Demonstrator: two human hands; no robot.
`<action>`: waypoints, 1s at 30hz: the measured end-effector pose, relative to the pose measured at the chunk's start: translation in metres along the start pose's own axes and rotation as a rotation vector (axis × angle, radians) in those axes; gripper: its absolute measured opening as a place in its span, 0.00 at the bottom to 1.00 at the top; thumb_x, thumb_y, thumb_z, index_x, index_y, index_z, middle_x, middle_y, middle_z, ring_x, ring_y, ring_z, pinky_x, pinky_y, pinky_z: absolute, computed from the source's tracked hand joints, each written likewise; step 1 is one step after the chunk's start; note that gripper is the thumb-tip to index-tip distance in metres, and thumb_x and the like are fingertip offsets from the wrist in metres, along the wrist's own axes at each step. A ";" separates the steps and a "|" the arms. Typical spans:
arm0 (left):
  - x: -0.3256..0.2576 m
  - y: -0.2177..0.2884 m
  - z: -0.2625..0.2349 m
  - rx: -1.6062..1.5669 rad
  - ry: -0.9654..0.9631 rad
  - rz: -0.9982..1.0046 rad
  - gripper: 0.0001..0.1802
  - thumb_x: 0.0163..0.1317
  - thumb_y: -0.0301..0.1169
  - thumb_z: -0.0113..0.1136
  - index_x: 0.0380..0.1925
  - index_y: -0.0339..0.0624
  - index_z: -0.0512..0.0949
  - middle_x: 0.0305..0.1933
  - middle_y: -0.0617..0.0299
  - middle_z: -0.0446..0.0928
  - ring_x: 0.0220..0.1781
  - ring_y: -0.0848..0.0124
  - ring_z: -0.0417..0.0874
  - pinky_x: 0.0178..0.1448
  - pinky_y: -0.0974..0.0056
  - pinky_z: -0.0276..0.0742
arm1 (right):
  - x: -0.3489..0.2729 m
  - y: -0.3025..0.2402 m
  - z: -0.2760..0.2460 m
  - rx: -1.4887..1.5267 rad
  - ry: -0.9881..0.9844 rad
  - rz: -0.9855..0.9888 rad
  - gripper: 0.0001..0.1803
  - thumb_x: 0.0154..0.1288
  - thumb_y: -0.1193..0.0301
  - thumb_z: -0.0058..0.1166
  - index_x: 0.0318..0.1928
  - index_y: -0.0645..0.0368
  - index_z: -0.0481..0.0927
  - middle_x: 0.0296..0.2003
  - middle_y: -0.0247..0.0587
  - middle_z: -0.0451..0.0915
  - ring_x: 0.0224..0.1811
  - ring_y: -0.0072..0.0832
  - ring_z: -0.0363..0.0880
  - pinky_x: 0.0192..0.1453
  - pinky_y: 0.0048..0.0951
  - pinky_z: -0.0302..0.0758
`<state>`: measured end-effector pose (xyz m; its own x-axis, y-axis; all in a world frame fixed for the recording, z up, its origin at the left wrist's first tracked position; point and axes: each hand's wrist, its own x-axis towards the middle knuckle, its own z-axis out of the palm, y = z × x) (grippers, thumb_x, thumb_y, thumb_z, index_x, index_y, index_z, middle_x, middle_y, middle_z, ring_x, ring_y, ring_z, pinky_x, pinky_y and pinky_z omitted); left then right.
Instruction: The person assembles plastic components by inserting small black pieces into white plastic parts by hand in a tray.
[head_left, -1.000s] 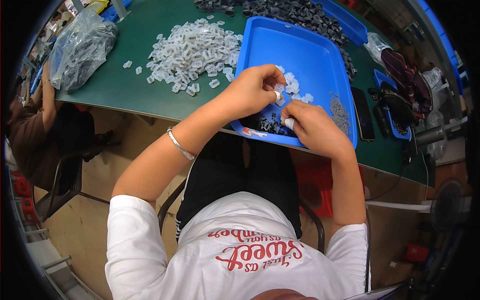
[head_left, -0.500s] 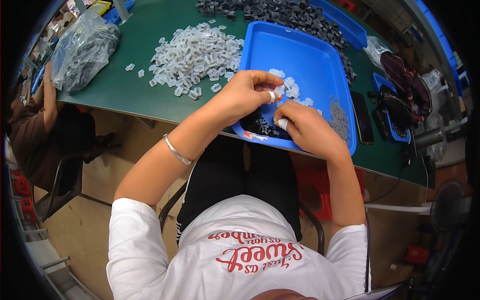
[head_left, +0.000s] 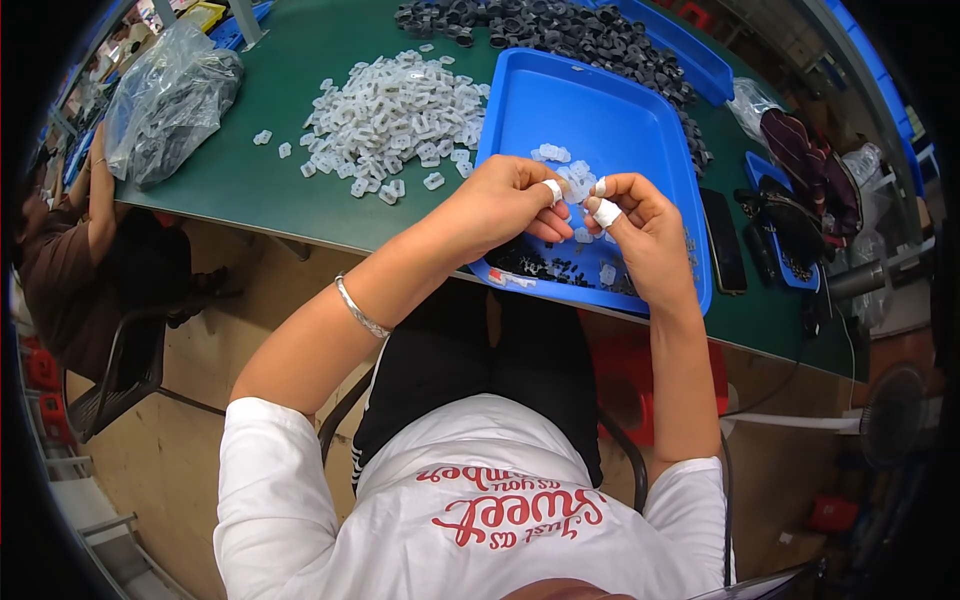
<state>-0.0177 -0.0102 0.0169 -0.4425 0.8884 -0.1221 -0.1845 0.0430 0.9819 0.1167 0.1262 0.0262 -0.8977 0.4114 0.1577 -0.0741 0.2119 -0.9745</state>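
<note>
A green table (head_left: 270, 190) ran across the top of the view, its near edge just above the person's lap. On it, a large blue tray (head_left: 640, 120) sat in front of the person, and a second blue tray (head_left: 690, 60) lay behind it, toward the far right. A heap of white plastic pieces (head_left: 395, 110) spread over the table just left of the large tray, with a few strays at its edge. A long pile of black plastic pieces (head_left: 550, 25) stretched along the far side, touching the back of both trays. A clear plastic bag (head_left: 165, 100) of dark parts lay at the far left. A black phone (head_left: 722, 255) rested just right of the large tray, near a dark bag (head_left: 810, 175).

Both hands met over the large tray. The left hand (head_left: 500, 205) was curled, its taped fingertip and thumb pinched on a small clear piece (head_left: 574, 190). The right hand (head_left: 645, 235) was also curled, with 2 taped fingers (head_left: 606, 213), pinching the same piece from the other side. A thin silver bracelet (head_left: 360, 310) circled the left wrist. Small clear pieces (head_left: 552, 153) and tiny black bits (head_left: 545, 265) lay scattered inside the tray below the hands.

Another person's arm (head_left: 98, 190) showed at the far left.
</note>
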 end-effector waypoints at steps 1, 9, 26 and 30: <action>0.000 -0.001 0.001 -0.042 -0.018 -0.024 0.14 0.70 0.29 0.50 0.46 0.26 0.75 0.37 0.53 0.79 0.36 0.68 0.85 0.42 0.69 0.84 | 0.000 0.001 0.001 0.000 0.000 -0.001 0.04 0.67 0.79 0.51 0.41 0.65 0.76 0.35 0.35 0.78 0.36 0.18 0.77 0.42 0.20 0.76; 0.001 -0.004 0.000 -0.059 -0.008 -0.001 0.14 0.70 0.29 0.50 0.45 0.25 0.76 0.38 0.52 0.79 0.37 0.67 0.85 0.43 0.68 0.84 | -0.001 0.000 0.012 -0.106 0.158 -0.035 0.05 0.64 0.82 0.53 0.40 0.66 0.75 0.33 0.37 0.80 0.33 0.18 0.80 0.38 0.19 0.78; 0.006 -0.005 -0.001 -0.224 0.049 0.017 0.07 0.63 0.24 0.57 0.37 0.28 0.75 0.39 0.51 0.79 0.42 0.66 0.86 0.47 0.69 0.85 | -0.002 0.000 0.014 -0.307 0.170 -0.186 0.05 0.63 0.80 0.53 0.40 0.65 0.76 0.33 0.38 0.80 0.34 0.21 0.79 0.39 0.23 0.75; 0.004 -0.003 0.000 -0.239 0.052 0.016 0.06 0.62 0.22 0.56 0.37 0.29 0.75 0.38 0.52 0.79 0.42 0.66 0.86 0.47 0.69 0.85 | -0.005 -0.003 0.017 -0.354 0.149 -0.208 0.06 0.63 0.81 0.52 0.41 0.65 0.76 0.34 0.41 0.80 0.35 0.26 0.79 0.41 0.27 0.76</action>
<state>-0.0193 -0.0065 0.0133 -0.4904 0.8631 -0.1204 -0.3771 -0.0856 0.9222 0.1136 0.1084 0.0261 -0.8051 0.4457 0.3914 -0.0701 0.5838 -0.8089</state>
